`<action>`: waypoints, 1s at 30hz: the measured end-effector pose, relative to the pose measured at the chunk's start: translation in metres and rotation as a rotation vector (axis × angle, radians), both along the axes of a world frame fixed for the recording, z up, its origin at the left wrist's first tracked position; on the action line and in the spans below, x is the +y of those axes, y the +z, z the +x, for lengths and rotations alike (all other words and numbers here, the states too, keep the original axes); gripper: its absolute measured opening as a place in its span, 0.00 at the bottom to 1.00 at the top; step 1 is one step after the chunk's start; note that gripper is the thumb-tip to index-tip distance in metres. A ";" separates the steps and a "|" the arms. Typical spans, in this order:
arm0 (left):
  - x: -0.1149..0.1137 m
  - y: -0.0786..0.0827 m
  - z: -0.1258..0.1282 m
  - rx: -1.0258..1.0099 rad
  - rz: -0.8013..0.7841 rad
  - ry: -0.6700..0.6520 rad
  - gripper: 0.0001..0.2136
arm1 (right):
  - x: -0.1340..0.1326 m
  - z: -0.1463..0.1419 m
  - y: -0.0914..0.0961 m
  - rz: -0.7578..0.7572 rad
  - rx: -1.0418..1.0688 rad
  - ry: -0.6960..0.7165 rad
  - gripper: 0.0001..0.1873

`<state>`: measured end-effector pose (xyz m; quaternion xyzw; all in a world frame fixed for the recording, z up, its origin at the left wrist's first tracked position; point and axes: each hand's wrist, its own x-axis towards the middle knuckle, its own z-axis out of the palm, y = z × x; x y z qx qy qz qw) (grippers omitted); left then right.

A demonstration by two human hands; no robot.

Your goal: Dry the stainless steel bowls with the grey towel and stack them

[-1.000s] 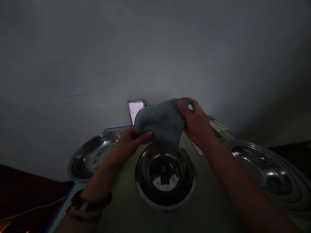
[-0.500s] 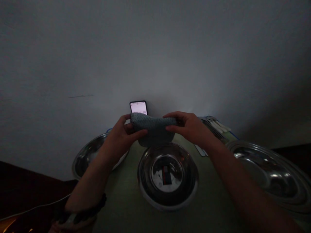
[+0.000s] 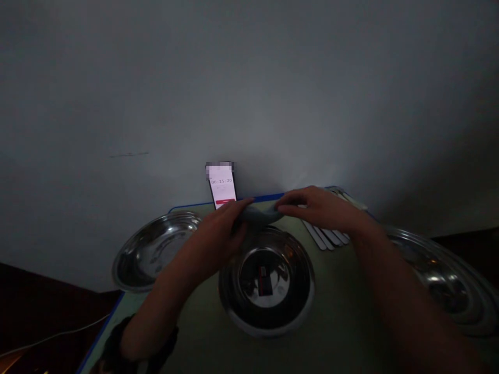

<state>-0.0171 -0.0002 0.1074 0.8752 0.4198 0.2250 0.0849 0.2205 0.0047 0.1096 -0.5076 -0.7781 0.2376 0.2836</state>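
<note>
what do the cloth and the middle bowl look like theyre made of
The cloth: probably fabric, matte; it bends softly and shows no shine, though the fibre can't be told. The middle bowl: polished metal, likely stainless steel, judging by its silvery, mirror-like reflections.

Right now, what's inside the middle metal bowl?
A dark, red-edged shape shows at the bottom of the middle bowl; object or reflection, I can't tell. The left hand covers part of the bowl's far-left rim.
</note>
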 end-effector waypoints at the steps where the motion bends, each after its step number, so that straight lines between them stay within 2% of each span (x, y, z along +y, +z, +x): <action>1: 0.002 -0.001 -0.002 -0.006 0.025 0.035 0.20 | 0.002 -0.002 -0.001 0.016 0.067 -0.032 0.09; 4: 0.008 -0.001 -0.006 -0.009 0.101 0.117 0.19 | 0.008 -0.008 -0.004 0.066 0.272 -0.126 0.10; 7: 0.008 0.000 -0.007 0.018 0.199 0.144 0.17 | 0.012 -0.012 -0.007 0.111 0.392 -0.177 0.13; 10: 0.003 0.001 -0.003 0.023 0.378 0.173 0.15 | 0.014 -0.010 -0.007 0.147 0.377 -0.231 0.11; 12: -0.002 0.001 0.001 0.047 0.394 0.085 0.12 | 0.013 -0.005 -0.005 0.121 0.235 -0.277 0.10; 13: -0.004 0.000 0.003 0.083 0.329 -0.005 0.12 | 0.012 -0.001 -0.005 0.090 0.126 -0.275 0.11; 15: -0.006 -0.003 0.005 0.186 0.101 -0.191 0.13 | 0.010 0.005 -0.007 -0.003 -0.121 -0.209 0.12; 17: -0.004 -0.008 0.005 0.270 -0.105 -0.262 0.17 | 0.008 0.007 -0.010 -0.086 -0.326 -0.125 0.12; 18: -0.001 -0.012 0.005 0.291 -0.157 -0.245 0.18 | 0.007 0.006 -0.012 -0.106 -0.395 -0.102 0.12; 20: 0.004 -0.020 0.002 0.300 -0.154 -0.171 0.17 | 0.005 -0.001 -0.016 -0.117 -0.470 -0.091 0.13; 24: 0.012 -0.028 -0.006 0.312 -0.110 -0.039 0.19 | 0.003 -0.025 -0.025 -0.133 -0.485 -0.023 0.26; 27: 0.012 -0.030 -0.008 0.407 -0.242 0.060 0.20 | 0.005 -0.042 -0.039 -0.155 -0.519 0.049 0.25; 30: 0.011 -0.031 -0.007 0.499 -0.380 0.093 0.15 | 0.009 -0.053 -0.053 -0.169 -0.547 0.019 0.21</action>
